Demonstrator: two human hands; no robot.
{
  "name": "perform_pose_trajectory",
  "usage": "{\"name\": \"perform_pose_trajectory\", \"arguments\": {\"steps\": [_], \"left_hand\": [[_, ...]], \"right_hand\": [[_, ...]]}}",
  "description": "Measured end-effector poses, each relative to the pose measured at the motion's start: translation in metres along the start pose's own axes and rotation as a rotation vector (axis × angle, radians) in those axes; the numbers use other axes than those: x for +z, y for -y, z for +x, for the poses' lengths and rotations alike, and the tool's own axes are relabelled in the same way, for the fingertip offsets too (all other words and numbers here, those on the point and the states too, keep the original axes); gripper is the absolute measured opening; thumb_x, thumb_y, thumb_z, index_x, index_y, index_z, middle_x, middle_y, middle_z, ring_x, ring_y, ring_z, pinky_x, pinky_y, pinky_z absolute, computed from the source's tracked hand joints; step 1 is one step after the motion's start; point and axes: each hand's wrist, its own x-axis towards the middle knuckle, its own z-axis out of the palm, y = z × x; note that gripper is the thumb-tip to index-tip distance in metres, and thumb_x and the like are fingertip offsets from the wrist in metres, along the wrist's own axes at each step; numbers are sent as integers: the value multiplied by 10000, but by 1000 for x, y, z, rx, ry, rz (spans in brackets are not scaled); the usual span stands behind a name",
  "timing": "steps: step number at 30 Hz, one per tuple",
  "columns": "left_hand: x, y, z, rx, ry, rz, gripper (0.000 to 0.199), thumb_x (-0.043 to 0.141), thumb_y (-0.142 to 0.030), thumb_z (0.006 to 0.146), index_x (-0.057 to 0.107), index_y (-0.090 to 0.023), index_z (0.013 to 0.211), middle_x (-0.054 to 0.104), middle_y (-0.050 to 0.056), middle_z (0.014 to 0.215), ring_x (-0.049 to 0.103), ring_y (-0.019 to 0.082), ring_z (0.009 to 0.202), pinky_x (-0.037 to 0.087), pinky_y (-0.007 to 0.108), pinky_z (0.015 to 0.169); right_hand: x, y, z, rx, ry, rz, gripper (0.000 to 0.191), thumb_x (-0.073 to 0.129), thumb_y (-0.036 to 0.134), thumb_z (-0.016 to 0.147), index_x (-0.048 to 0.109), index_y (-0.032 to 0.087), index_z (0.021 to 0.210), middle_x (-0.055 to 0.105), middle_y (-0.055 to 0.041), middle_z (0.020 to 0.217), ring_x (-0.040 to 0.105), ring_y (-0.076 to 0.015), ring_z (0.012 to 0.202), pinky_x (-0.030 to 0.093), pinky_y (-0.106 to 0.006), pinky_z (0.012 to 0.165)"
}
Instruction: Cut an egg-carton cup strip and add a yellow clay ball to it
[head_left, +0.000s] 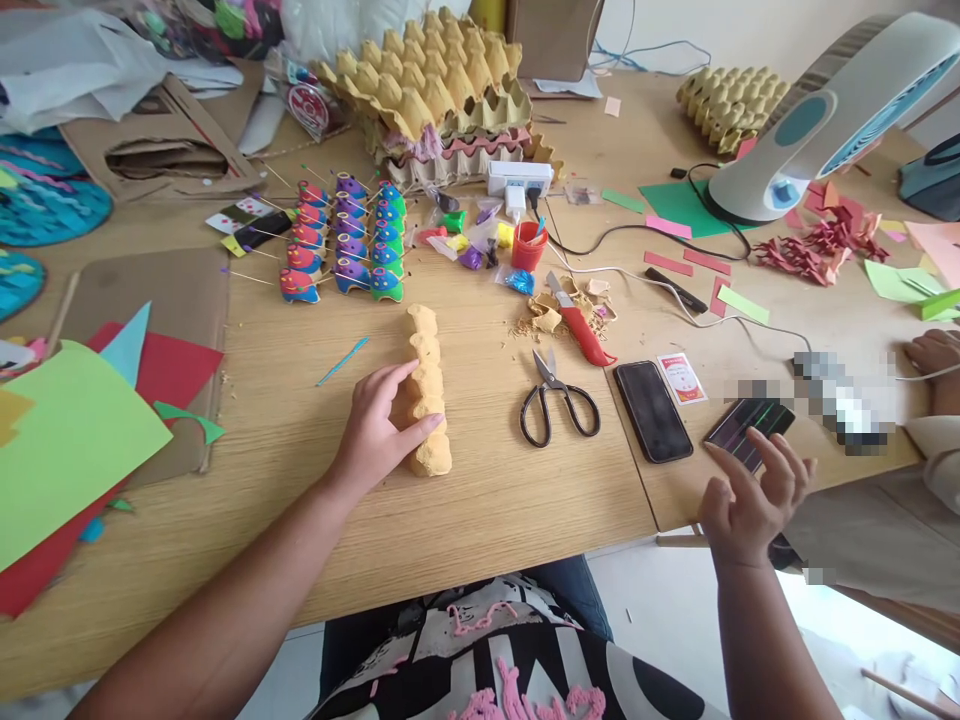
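My left hand (384,415) is on a strip cut from a yellow egg carton (429,382), its fingers along the left side and the thumb lying across the bumps. The strip lies lengthwise on the table. Loosely bent and apart, the fingers of my right hand (757,490) hang in the air by the table's front edge, holding nothing; behind them lies a phone with a lit screen (739,425). Black-handled scissors (556,398) rest between my hands, near a red-handled knife (581,325) and carton scraps (547,315). A thin blue stick (343,361) lies left of the strip.
Several painted carton caterpillars (350,235) stand behind the strip. Egg trays (427,75) are stacked at the back. A white fan (787,150), a red cup (529,246), a dark phone (652,411) and cables occupy the right. Coloured paper (82,450) covers the left; another person's hand (934,352) is far right.
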Motion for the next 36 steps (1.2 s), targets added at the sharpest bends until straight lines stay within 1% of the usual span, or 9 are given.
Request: {"name": "perform_pose_trajectory", "arguments": {"steps": [3, 6, 10, 16, 22, 25, 29, 32, 36], "left_hand": [[1, 1, 0, 7, -9, 7, 662, 813, -442, 964, 608, -290, 1574, 666, 117, 1529, 610, 334, 1448, 495, 550, 1269], [3, 3, 0, 16, -19, 4, 675, 822, -434, 952, 606, -290, 1575, 666, 117, 1526, 609, 338, 1447, 498, 551, 1265], [4, 3, 1, 32, -33, -2, 675, 828, -415, 939, 608, -290, 1565, 677, 112, 1509, 620, 335, 1432, 501, 540, 1260], [5, 0, 4, 27, -28, -10, 683, 832, -401, 925, 597, -279, 1555, 683, 115, 1512, 618, 338, 1445, 483, 536, 1278], [5, -1, 5, 49, -22, -22, 692, 844, -396, 918, 592, -273, 1551, 684, 118, 1528, 605, 340, 1468, 468, 533, 1296], [4, 0, 5, 42, -3, -33, 761, 864, -399, 899, 569, -266, 1588, 667, 128, 1555, 584, 347, 1492, 454, 534, 1310], [2, 3, 6, 2, 46, -47, 845, 890, -402, 866, 546, -263, 1626, 641, 137, 1591, 553, 360, 1526, 437, 549, 1325], [0, 3, 8, -9, 63, -53, 817, 892, -420, 867, 578, -258, 1603, 652, 137, 1571, 559, 362, 1516, 435, 559, 1320], [-2, 1, 9, 36, 63, -52, 738, 886, -415, 876, 626, -268, 1551, 664, 131, 1543, 579, 350, 1494, 437, 550, 1313]], "right_hand": [[-8, 53, 38, -104, 54, 227, 331, 562, 396, 1026, 868, 273, 1050, 819, -189, 1217, 787, -430, 1215, 594, -668, 1129], [-6, 105, 74, -238, 266, 392, 203, 649, 305, 1060, 836, 259, 1125, 819, -135, 1169, 798, -313, 1080, 655, -499, 995], [8, 154, 99, -268, 629, 393, 289, 646, 405, 1094, 797, 214, 1248, 789, -163, 1249, 767, -338, 1138, 645, -501, 1007], [15, 193, 109, -87, 931, 52, 503, 651, 484, 1092, 663, 136, 1454, 775, -224, 1274, 767, -427, 1210, 608, -523, 1024], [13, 196, 118, 30, 990, 57, 540, 654, 397, 1031, 597, 185, 1524, 792, -186, 1210, 794, -378, 1051, 557, -430, 862], [17, 183, 120, 169, 986, 311, 562, 681, 378, 951, 593, 238, 1488, 763, -67, 990, 741, -301, 895, 506, -391, 779], [21, 175, 126, 353, 957, 941, 725, 770, 429, 836, 540, 258, 1501, 608, 22, 885, 602, -209, 749, 506, -368, 715], [25, 197, 135, 435, 956, 1338, 774, 865, 450, 806, 560, 273, 1495, 598, 31, 908, 582, -189, 756, 497, -357, 700], [39, 247, 144, 622, 1016, 1738, 539, 866, 551, 830, 646, 250, 1219, 547, 60, 763, 558, -170, 710, 472, -335, 678]]}}
